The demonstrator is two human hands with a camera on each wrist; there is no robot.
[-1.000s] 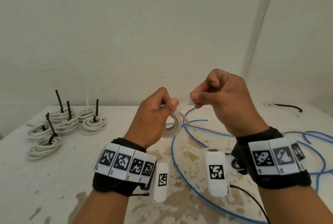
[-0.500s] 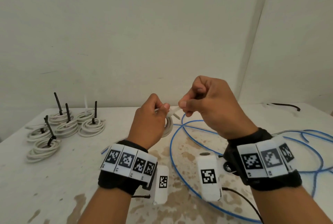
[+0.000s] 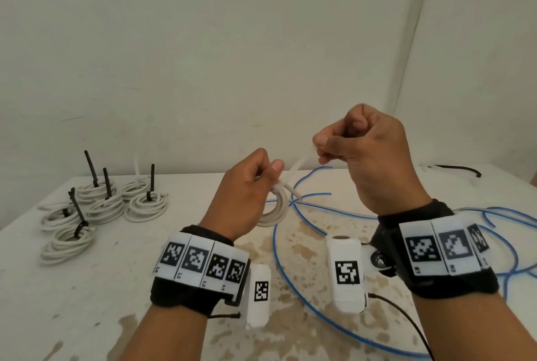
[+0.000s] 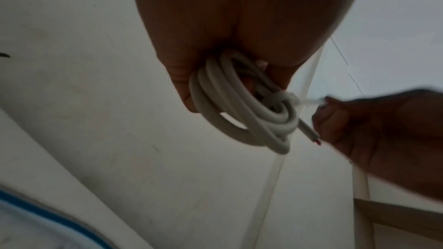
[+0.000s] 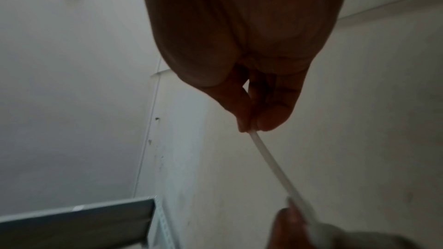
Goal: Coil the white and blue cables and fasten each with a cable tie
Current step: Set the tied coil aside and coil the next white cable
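White cable coil [image 3: 274, 209] in left hand [image 3: 244, 189]; right hand [image 3: 363, 151] pinches tie tail [image 3: 302, 161]

White cable [image 4: 242, 109] coiled, white cable tie [image 3: 299, 164] apparently cinched around it; blue cable [image 3: 290, 282] loose.

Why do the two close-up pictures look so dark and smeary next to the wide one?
Head view: evenly lit, sharp. Left wrist view: the left hand is a backlit shadow, the right hand motion-blurred; the white cable coil stays readable. Right wrist view: dim, cable tie soft.
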